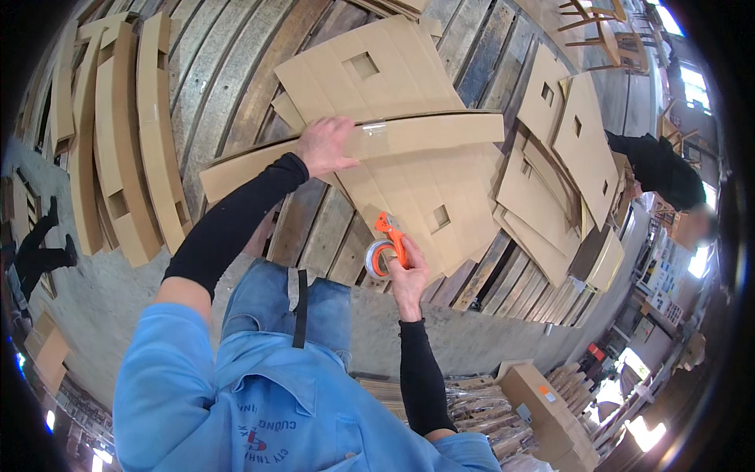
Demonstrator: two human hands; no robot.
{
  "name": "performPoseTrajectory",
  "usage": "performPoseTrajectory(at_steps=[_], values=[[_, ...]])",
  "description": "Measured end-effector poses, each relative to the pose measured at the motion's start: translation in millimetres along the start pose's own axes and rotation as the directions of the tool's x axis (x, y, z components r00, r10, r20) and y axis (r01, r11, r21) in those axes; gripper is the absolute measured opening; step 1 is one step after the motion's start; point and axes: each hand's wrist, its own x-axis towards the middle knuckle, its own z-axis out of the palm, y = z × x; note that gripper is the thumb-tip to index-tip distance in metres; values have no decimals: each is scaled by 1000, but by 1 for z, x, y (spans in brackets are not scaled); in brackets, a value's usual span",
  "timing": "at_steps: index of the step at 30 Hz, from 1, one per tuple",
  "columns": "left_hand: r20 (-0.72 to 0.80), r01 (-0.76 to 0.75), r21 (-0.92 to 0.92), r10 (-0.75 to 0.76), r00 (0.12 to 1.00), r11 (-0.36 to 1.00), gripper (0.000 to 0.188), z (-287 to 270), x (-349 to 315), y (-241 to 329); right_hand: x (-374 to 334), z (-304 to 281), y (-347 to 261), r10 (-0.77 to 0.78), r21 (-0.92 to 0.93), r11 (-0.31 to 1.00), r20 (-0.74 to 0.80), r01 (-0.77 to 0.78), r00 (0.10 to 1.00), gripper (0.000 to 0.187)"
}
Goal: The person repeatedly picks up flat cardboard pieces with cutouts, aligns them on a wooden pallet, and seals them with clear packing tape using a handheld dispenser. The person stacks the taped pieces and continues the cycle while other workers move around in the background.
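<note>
A long, narrow cardboard box (pixel 425 134) stands on edge across flat cardboard sheets, with a strip of clear tape over its upper seam near the middle. My left hand (pixel 325 147) grips the box left of that tape, fingers bent over its top edge. My right hand (pixel 410 277) is closed around an orange tape dispenser (pixel 388 244) with a tape roll in it. The dispenser is held nearer to me than the box and apart from it. Beneath lies a flat cardboard sheet (pixel 393 193) with square cutouts.
Wooden slats (pixel 236 79) form the work surface. Several long folded cardboard boxes (pixel 126 149) lie at the left. More sheets with cutouts (pixel 586 145) are stacked at the right, near another person in black (pixel 657 165). An open carton (pixel 543 401) stands lower right. Wooden chairs (pixel 602 39) are at the far right.
</note>
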Motion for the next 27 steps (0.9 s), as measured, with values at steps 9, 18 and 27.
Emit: performPoseTrajectory(at_steps=[9,18,27], values=[[328,220,126,-250,911,967,59,-11,-26,46,38,-13,-107,-257,40,965,-64,260,964,50],[61,-173,377,162,985,910,32,18,5,43,132,24,-173,-595,-455,669,146,588,790,49],[101,-152,378,123,987,913,35,25,5,49,148,47,-145,-351,-739,470,345,482,871,42]])
